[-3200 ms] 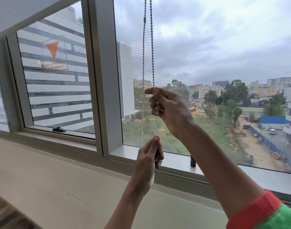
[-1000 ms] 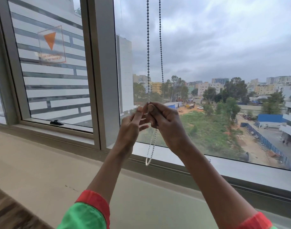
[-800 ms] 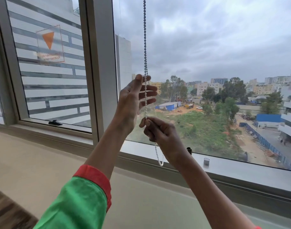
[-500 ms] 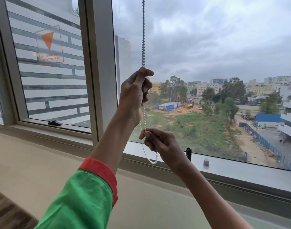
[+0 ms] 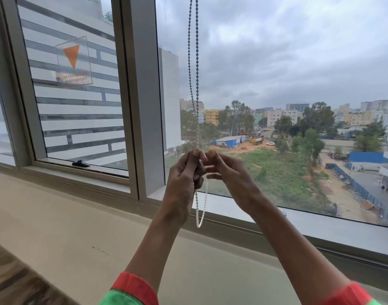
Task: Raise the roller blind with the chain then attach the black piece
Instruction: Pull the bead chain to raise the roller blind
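I see two bare hands raised together in front of a large window, fingertips meeting at the bead chain point(image 5: 193, 62) of a roller blind. The chain is a thin string of small round beads, grey against the cloudy sky, falling in two close strands from the top of the view down to the hands. Below them it turns pale and hangs as a short narrow loop just above the window sill point(image 5: 320, 225). The left hand point(image 5: 184, 175) is closed, thumb and forefinger pinching the chain. The right hand point(image 5: 230, 175) is curled beside it, fingertips touching the left hand's, also pinching the chain. I cannot make out the black piece; whether either hand hides it, I cannot tell. Both forearms are bare, ending in green sleeves point(image 5: 131, 291) with red cuffs. The window frame point(image 5: 142, 95) is smooth grey metal. A clear sticker point(image 5: 73, 62) with an orange triangle sits on the left pane. A small black latch point(image 5: 80, 164) lies at that pane's lower edge.
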